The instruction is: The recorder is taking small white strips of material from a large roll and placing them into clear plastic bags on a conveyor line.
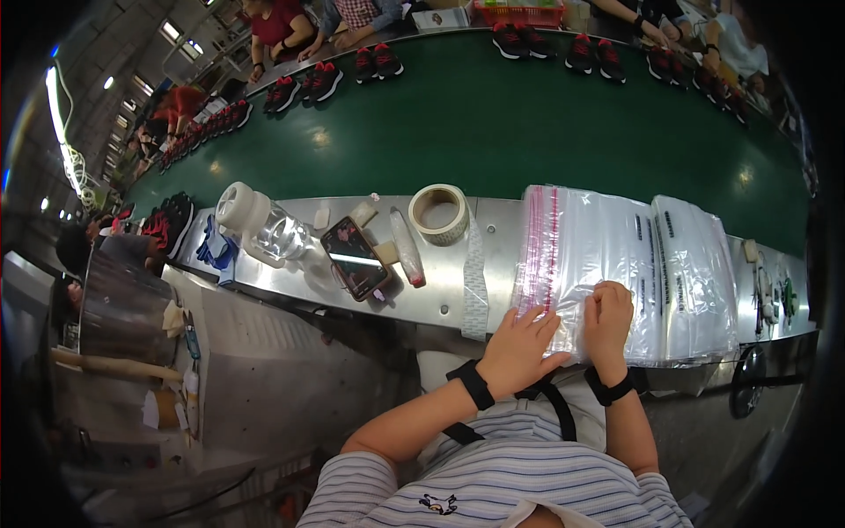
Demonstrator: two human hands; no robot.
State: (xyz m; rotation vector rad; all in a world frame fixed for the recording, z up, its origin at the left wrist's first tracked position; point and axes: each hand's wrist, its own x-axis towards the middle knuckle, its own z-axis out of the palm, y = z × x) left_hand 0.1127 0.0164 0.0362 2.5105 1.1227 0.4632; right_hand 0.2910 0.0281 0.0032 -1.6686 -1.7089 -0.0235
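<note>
A stack of clear plastic zip bags (607, 238) with pink closure strips lies on the metal bench edge in front of me. My left hand (521, 354) rests on its near left corner, fingers stretched out over the pink strips. Beside it, my right hand (608, 324) is closed, its fingers curled down against the top bag. Whether a bag edge is pinched under those fingers is hidden. A second pile of clear bags (695, 282) with dark print adjoins the first on the right.
Left of the bags are a tape roll (438, 215), a phone (356, 257), a marker-like tube (407, 246) and a clear bottle (264, 224). Beyond runs a green conveyor belt (440, 132) carrying pairs of black-and-red sneakers (378, 62). Other people sit along its far side.
</note>
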